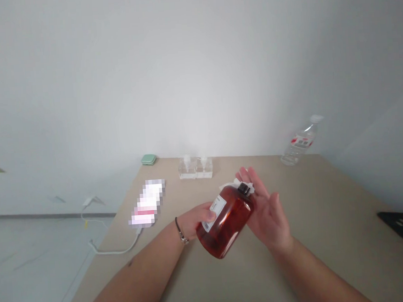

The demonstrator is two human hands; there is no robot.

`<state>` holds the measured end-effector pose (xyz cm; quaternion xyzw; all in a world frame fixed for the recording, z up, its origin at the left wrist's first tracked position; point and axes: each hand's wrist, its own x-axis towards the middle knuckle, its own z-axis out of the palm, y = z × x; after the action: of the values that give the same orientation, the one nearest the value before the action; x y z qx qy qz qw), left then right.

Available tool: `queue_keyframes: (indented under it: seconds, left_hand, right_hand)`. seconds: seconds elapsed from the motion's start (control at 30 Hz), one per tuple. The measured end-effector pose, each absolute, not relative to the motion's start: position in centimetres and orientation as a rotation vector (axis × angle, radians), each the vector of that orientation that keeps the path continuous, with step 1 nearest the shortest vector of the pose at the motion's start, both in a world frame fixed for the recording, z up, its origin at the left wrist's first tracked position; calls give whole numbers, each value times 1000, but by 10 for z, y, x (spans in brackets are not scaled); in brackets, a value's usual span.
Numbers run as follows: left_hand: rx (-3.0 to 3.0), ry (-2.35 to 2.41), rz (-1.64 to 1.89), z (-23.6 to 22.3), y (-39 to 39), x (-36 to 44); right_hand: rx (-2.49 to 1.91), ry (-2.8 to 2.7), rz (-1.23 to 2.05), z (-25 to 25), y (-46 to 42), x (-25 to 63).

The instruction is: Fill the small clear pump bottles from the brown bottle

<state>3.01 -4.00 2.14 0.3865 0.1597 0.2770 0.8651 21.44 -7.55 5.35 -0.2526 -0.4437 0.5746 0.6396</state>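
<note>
Amber bottle hangs over the surface, smooth, probably slippery and fairly heavy. I'd hold its wide body, as my left hand does, gripping it; my open right hand lies at 2 o'clock, beside the black cap.

One head-worn camera looks forward and down at the left hand and right hand.

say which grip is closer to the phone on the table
Left. The left grip, closed around the amber bottle, is to the right of the phone and nearer it; the right grip is farther right, beyond the bottle.
</note>
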Motion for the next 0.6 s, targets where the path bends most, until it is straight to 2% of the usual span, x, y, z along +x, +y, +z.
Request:
queue_keyframes:
  seconds: [0.4, 0.47, 0.6]
  left_hand:
    - [962, 387, 598, 26, -38, 32]
    - [999, 404, 690, 26, -38, 37]
    - [1173, 532, 896, 24, -42, 52]
  right_hand:
    - [-752, -478, 1661, 56, -55, 219]
    - [-730, -507, 1592, 53, -54, 217]
    - [-707, -718, 1251, 43, -63, 208]
